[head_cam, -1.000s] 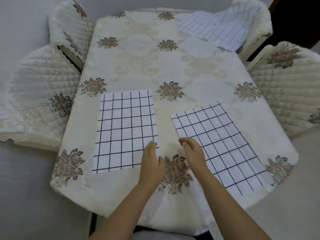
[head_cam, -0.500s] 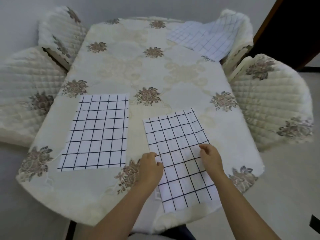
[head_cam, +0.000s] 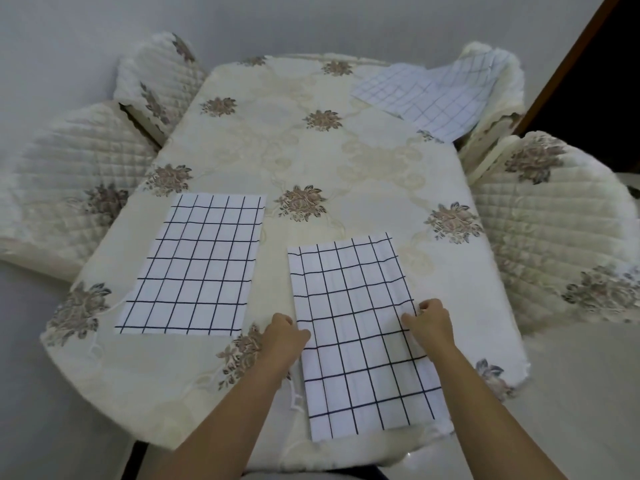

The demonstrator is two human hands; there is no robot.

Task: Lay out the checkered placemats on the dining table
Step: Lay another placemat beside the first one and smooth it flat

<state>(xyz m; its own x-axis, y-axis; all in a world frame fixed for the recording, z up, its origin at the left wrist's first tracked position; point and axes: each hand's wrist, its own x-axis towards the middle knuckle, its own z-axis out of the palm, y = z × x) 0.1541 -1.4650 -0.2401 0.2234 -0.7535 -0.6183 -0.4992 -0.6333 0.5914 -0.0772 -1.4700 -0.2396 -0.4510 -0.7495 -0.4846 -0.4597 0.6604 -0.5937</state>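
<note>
- White cloth with a dark grid, the right placemat (head_cam: 360, 334) now lies almost square to the near edge of the dining table (head_cam: 363, 188). A second ago it sat skewed, with its far end swung off to the right.
- It has also shifted left, closer to the left placemat (head_cam: 194, 265), though a strip of cream tablecloth (head_cam: 273, 282) shows between them. Its near end reaches the table's near edge.
- The left placemat lies flat and has not moved. A second ago the left hand rested on its near right corner, and now nothing touches it.
- The far placemats (head_cam: 429, 95) stay in a loose heap at the far right corner, partly draped over a quilted chair (head_cam: 502, 74).
- The left hand (head_cam: 282, 336) has moved across to the right placemat's left edge. Its fingers are curled under and its thumb lies on the cloth, gripping that edge.
- The right hand (head_cam: 431, 323) has gone from the mat's near left corner to its right edge. It pinches the cloth there with its fingers bunched together and its knuckles up.
- Both forearms reach in from the near side, one on each side of the mat, and the hands sit about level with each other.
</note>
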